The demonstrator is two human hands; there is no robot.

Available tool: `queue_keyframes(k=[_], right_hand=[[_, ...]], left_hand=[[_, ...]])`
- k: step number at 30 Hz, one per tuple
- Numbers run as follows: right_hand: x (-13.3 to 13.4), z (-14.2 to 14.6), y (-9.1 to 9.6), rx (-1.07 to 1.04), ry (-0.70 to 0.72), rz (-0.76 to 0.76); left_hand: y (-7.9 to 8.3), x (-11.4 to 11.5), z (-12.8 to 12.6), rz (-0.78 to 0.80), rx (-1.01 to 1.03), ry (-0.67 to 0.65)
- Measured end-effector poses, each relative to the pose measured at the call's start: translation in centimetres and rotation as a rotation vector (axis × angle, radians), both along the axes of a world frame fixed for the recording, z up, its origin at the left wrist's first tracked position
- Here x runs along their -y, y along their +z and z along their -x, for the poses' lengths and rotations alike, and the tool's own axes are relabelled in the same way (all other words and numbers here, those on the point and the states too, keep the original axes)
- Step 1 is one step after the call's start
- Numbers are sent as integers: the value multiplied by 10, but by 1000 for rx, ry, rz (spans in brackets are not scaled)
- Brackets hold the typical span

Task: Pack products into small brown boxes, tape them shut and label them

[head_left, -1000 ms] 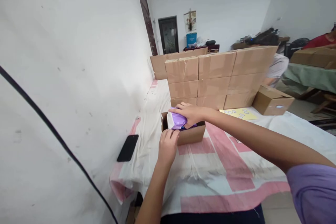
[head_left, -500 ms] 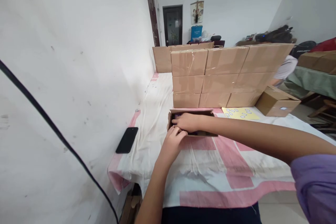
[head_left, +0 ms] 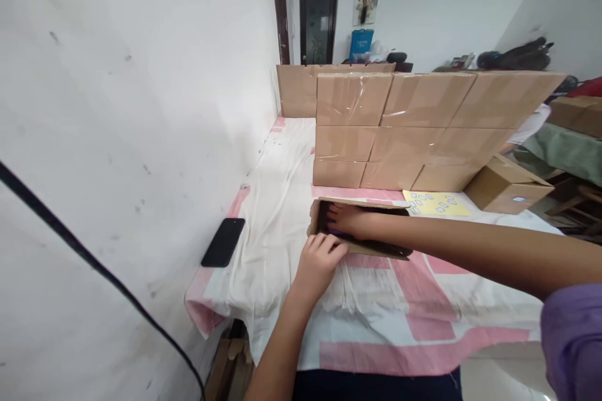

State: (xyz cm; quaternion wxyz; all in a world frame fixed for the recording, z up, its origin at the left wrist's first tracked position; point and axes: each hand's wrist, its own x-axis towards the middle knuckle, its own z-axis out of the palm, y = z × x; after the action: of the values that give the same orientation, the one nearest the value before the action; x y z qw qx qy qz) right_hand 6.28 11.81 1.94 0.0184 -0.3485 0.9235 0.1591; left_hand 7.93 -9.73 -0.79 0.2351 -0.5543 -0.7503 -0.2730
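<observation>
A narrow cardboard box (head_left: 382, 250) lies with its top open on the cloth-covered table. My left hand (head_left: 322, 257) grips the near left rim, fingers hooked over the edge. Down inside the left end of the box is my right hand (head_left: 352, 220), its fingers slightly apart against the dark interior. A small purple patch shows beneath that hand; what it belongs to is mostly hidden. The rest of the contents is covered by my right forearm or in shadow.
Behind the box stands a wall of stacked cardboard boxes (head_left: 404, 144). To the right are a yellow sheet with small outlined shapes (head_left: 433, 202) and another cardboard box (head_left: 508, 185). A black phone (head_left: 223, 242) lies left. Part of another person's sleeve (head_left: 531, 125) shows behind the stack.
The view has shifted slightly, and the box appears a little lower and farther right. My right hand has moved slightly away from my left, which now holds the near rim.
</observation>
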Motion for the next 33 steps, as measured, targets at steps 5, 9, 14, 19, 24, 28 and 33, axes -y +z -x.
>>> queue_keyframes(k=[5,9,14,19,24,28,33], right_hand=[[5,-5,3,19,-23,-141],[19,-9,28,56,29,-121],[13,-66,100,-103,-26,277],[-24,-149,93,-608,-654,998],[-28,-164,22,-253,-581,1312],[-15,-152,-6,-252,-581,1372],[-20,-135,-17,-209,-819,1667]], left_hand=[[16,-4,-12,38,-14,-23],[27,-5,-19,43,-16,-5],[41,4,-22,-3,1,68],[43,8,-16,-178,181,232],[40,1,-6,-170,343,143],[38,-2,6,-164,429,71],[39,-15,14,-79,387,135]])
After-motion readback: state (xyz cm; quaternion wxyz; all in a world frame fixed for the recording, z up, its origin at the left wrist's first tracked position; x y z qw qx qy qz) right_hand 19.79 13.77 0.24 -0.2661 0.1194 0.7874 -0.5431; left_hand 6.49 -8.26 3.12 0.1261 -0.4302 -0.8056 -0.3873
